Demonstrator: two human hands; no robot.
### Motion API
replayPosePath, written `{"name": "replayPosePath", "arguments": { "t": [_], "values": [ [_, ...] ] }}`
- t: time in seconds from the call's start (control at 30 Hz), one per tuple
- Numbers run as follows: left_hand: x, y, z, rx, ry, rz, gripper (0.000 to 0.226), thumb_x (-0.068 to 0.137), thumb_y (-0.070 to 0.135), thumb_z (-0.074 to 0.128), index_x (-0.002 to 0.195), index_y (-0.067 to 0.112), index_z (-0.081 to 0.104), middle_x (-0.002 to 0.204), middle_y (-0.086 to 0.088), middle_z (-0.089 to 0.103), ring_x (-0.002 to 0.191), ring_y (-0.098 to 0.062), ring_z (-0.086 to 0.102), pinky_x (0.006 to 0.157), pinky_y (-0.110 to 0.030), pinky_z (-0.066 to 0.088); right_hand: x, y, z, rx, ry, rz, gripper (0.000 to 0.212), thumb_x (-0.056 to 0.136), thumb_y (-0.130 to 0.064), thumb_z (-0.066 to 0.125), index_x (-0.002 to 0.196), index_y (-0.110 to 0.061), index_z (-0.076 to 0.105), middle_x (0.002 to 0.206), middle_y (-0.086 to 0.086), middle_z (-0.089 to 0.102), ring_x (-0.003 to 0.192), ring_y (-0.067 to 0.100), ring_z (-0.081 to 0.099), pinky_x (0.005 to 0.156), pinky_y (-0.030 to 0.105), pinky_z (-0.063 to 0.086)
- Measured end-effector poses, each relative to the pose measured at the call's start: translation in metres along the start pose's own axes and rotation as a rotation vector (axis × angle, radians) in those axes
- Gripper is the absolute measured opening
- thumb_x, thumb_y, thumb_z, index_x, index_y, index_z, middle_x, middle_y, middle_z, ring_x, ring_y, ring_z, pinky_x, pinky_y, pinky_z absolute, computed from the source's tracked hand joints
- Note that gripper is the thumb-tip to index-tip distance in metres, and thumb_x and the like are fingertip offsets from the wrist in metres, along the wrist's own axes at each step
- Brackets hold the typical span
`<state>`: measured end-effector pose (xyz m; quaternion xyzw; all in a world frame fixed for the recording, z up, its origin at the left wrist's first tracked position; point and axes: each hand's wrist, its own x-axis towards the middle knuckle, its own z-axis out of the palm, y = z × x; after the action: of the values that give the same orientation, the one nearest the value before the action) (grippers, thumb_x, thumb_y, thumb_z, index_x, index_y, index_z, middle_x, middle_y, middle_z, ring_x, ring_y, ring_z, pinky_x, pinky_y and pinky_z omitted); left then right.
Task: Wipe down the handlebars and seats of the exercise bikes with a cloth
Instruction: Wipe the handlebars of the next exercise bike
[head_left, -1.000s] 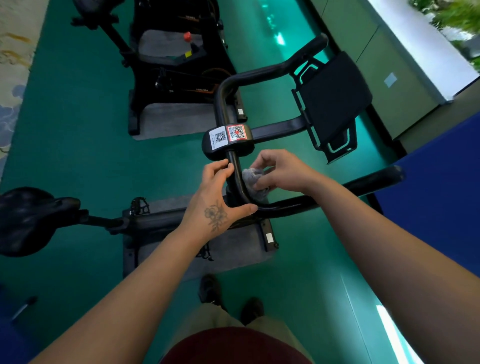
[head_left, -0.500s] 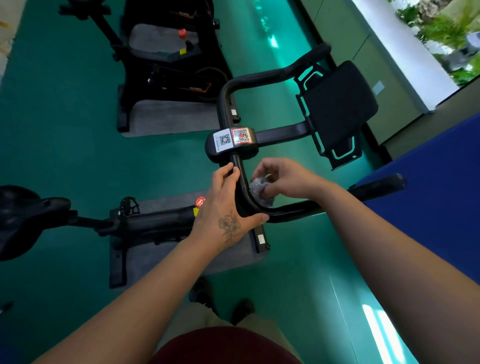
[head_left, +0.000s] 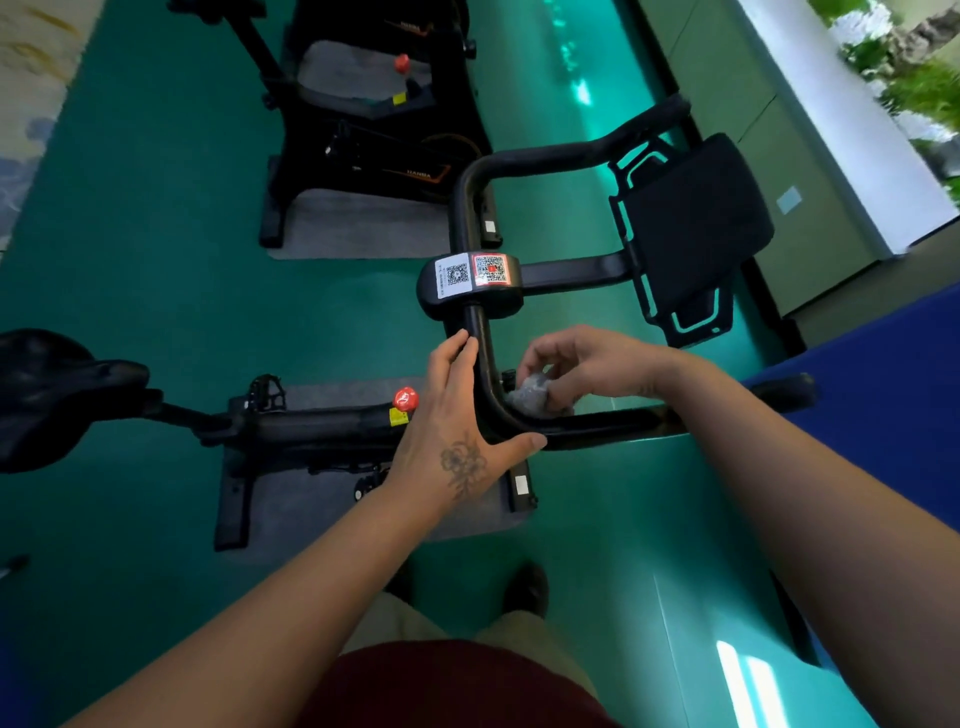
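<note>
1. The floor (head_left: 156, 260) is green; a second bike (head_left: 363, 130) stands at the far end on a grey mat, its top cut off by the frame edge.
2. The near bike (head_left: 311, 426) lies with its long axis left to right across the view: seat (head_left: 47, 395) at the left, partly cut off, handlebars (head_left: 483, 364) at the right.
3. The handlebars form a U, with both ends pointing right; the near end passes under the right forearm, so part of it is hidden.
4. A black pad (head_left: 696, 223) sits on the middle stem, beside a clamp bearing two QR labels (head_left: 472, 273).
5. The left hand (head_left: 457, 415) rests on the near bend, fingers straight and together along the bar's left side, thumb spread under the corner.
6. The right hand (head_left: 587, 364) pinches a grey cloth (head_left: 530, 397) with curled fingers; the cloth sits bunched below the fingertips, inside the bend, touching the bar. Its shape is hard to make out.
</note>
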<state>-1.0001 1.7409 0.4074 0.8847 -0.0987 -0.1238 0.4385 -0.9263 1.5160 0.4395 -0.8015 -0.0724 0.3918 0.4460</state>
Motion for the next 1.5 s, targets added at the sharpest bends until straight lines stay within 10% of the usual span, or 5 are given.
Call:
{"name": "replayPosePath", "arguments": {
  "t": [0.63, 1.1, 1.27, 1.5],
  "values": [
    [0.001, 0.016, 0.029, -0.068, 0.120, -0.137, 0.134, 0.070, 0.062, 0.089, 0.170, 0.021, 0.010, 0.162, 0.028, 0.007, 0.147, 0.006, 0.015, 0.123, -0.029, 0.023, -0.025, 0.002, -0.009, -0.393, -0.017, -0.091, 0.027, 0.078, -0.030, 0.057, 0.103, -0.037, 0.064, 0.098, -0.012, 0.068, 0.089, 0.012, 0.063, 0.084, 0.038, 0.054],
    [-0.001, 0.014, 0.031, -0.101, 0.126, -0.121, 0.132, 0.072, 0.064, 0.087, 0.170, 0.021, 0.010, 0.165, 0.026, 0.006, 0.156, -0.002, 0.013, 0.130, -0.039, 0.024, -0.064, 0.006, -0.016, -0.514, 0.084, -0.082, 0.032, 0.094, -0.013, 0.058, 0.115, -0.038, 0.059, 0.109, -0.014, 0.066, 0.098, 0.009, 0.062, 0.089, 0.037, 0.052],
    [-0.003, 0.016, 0.028, -0.003, 0.236, 0.027, 0.100, 0.079, 0.059, 0.084, 0.160, 0.020, 0.040, 0.167, 0.006, 0.022, 0.160, -0.012, 0.011, 0.128, -0.044, 0.024, -0.066, 0.002, -0.011, -0.561, 0.120, -0.114, 0.033, 0.095, -0.013, 0.059, 0.122, -0.031, 0.056, 0.113, -0.014, 0.062, 0.096, -0.002, 0.058, 0.079, 0.021, 0.045],
    [0.016, 0.032, 0.012, 0.157, 0.134, 0.267, 0.061, 0.086, 0.050, 0.083, 0.135, 0.018, 0.066, 0.147, 0.000, 0.060, 0.151, 0.005, 0.019, 0.132, -0.037, -0.005, -0.058, -0.002, -0.001, -0.499, 0.179, -0.162, 0.037, 0.092, -0.020, 0.069, 0.120, -0.030, 0.046, 0.118, -0.004, 0.062, 0.104, 0.014, 0.062, 0.088, 0.037, 0.054]
  ]
}}
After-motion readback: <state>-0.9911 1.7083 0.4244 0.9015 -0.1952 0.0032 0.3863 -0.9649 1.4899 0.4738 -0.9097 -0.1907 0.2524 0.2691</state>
